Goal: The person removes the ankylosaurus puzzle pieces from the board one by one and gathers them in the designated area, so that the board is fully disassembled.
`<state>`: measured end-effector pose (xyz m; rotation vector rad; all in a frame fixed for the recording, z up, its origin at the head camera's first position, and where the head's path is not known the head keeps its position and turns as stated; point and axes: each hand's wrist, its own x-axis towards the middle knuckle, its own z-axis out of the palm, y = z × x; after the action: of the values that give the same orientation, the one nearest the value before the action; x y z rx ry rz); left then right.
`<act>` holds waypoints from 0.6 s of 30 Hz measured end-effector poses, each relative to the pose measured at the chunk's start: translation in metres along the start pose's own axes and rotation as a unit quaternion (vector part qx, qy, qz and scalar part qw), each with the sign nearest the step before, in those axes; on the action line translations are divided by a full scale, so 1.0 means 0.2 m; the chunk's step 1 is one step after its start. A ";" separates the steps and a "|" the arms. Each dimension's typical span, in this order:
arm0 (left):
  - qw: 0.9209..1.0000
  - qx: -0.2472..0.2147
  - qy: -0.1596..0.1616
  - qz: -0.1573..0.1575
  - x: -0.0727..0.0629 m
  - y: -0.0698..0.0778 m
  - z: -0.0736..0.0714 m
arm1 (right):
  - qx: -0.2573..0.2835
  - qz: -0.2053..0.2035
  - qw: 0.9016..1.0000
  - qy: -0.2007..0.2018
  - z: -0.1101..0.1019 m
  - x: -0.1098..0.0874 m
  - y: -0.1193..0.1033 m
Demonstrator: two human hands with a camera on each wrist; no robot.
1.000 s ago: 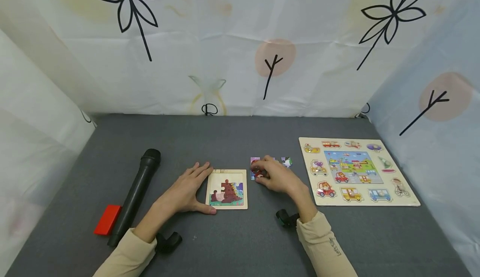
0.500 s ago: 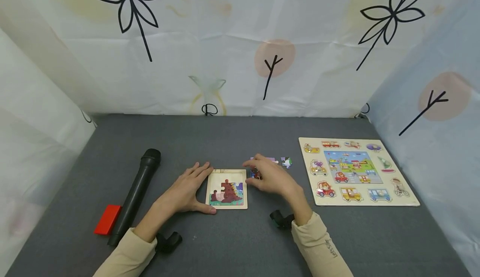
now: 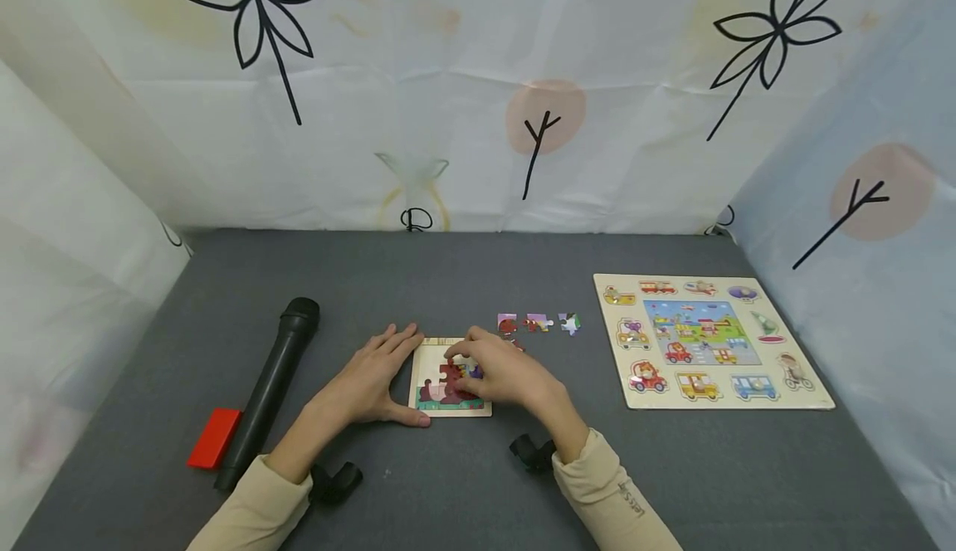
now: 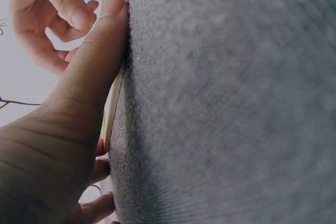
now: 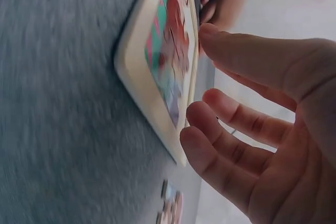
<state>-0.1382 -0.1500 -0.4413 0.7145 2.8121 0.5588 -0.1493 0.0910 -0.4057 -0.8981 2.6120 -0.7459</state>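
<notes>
A small jigsaw puzzle in a pale wooden tray (image 3: 489, 408) lies on the grey table, its partial picture showing a reddish-brown dinosaur. My left hand (image 3: 376, 378) rests flat along the tray's left side, fingers extended; its thumb (image 4: 97, 51) touches the near edge. Over the puzzle is my right hand (image 3: 499, 371), thumb and index finger bent and apart above the dinosaur. No piece shows between them in the right wrist view, where the other fingers (image 5: 226, 166) are loosely curved near the tray's edge.
Several loose jigsaw pieces (image 3: 537, 322) lie right of the tray. Farther right is a large wooden puzzle board (image 3: 717, 400) with vehicles. At left, a black microphone (image 3: 270, 385) lies beside a red block (image 3: 214, 437). White curtains enclose the table.
My right hand has moved left from the loose pieces to above the puzzle tray, uncovering those pieces. The left hand has stayed at the tray's side.
</notes>
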 end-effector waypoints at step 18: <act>1.000 -0.004 0.002 0.000 -0.01 0.00 0.00 | -0.042 -0.015 0.999 -0.010 0.06 0.04 -0.02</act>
<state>-0.1371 -0.1508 -0.4412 0.7121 2.8119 0.5721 -0.1478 0.0792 -0.4150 -0.9639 2.6355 -0.6347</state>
